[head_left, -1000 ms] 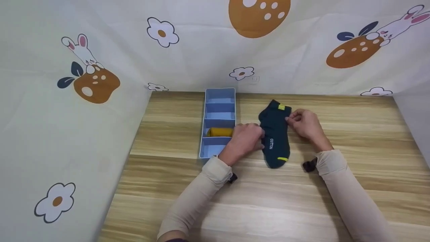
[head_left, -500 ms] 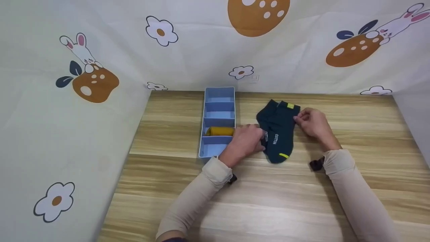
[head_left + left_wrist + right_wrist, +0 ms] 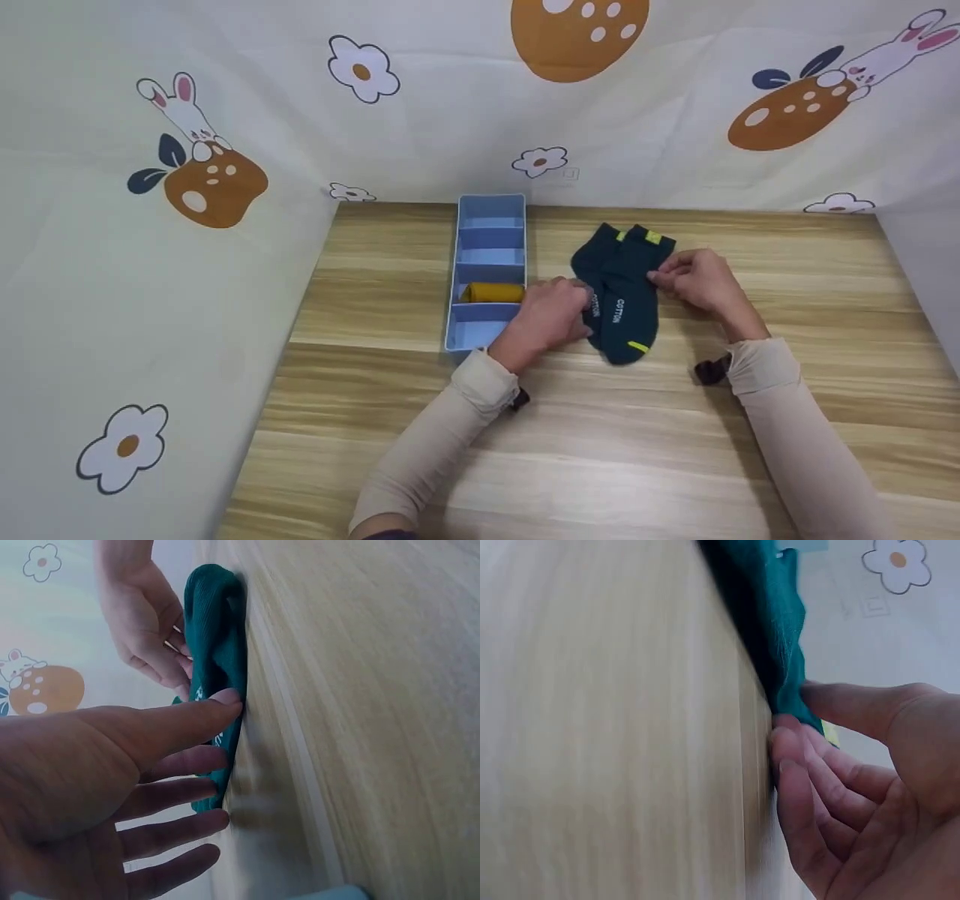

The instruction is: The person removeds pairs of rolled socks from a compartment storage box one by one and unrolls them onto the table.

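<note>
Two dark green ankle socks with yellow marks and white lettering lie on the table, partly overlapping. The upper sock is offset to the right over the lower sock. My left hand rests against the lower sock's left edge. In the left wrist view its thumb touches the sock while the other fingers extend fairly straight. Near the cuff, my right hand pinches the upper sock's right edge. The right wrist view has its thumb on the green fabric and its fingertips tucked at the edge by the tabletop.
Left of the socks stands a blue organizer box with several compartments in a row. One compartment holds a rolled mustard-yellow sock-like bundle. A patterned curtain-like wall covering borders the wooden table at the back and sides.
My right hand has drawn the upper sock to the right, uncovering part of the lower sock and its lettering. The right hand then shifted slightly lower along the edge. The left hand stayed in place.
</note>
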A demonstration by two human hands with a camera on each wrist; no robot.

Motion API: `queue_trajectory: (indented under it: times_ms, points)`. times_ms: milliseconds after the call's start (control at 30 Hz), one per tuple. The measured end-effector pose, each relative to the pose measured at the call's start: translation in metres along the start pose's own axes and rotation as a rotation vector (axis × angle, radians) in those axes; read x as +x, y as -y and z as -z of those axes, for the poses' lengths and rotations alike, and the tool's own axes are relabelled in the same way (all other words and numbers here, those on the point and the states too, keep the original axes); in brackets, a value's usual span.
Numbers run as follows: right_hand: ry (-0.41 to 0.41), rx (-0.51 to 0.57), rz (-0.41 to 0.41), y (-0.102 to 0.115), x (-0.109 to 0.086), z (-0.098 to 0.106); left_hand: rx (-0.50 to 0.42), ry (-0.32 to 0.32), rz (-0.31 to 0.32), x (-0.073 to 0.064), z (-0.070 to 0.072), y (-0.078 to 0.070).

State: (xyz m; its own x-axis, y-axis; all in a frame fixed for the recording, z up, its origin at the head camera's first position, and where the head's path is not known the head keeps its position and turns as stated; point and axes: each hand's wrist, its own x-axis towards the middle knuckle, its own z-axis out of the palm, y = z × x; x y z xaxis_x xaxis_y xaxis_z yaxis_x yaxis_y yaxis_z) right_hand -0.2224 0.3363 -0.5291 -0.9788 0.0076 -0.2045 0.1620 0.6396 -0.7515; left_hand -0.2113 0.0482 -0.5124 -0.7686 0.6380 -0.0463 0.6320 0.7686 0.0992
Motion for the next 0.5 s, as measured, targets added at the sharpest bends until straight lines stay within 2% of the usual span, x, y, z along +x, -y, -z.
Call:
queue_trajectory:
  times_ms: [233,500]
  points:
    - [0.003,0.073,-0.016,-0.002,-0.003,0.002,0.028,0.064,-0.052,0.001,0.002,-0.001]
    - [0.086,0.283,-0.036,-0.012,0.001,0.006,0.002,0.064,-0.059,0.001,0.001,0.002]
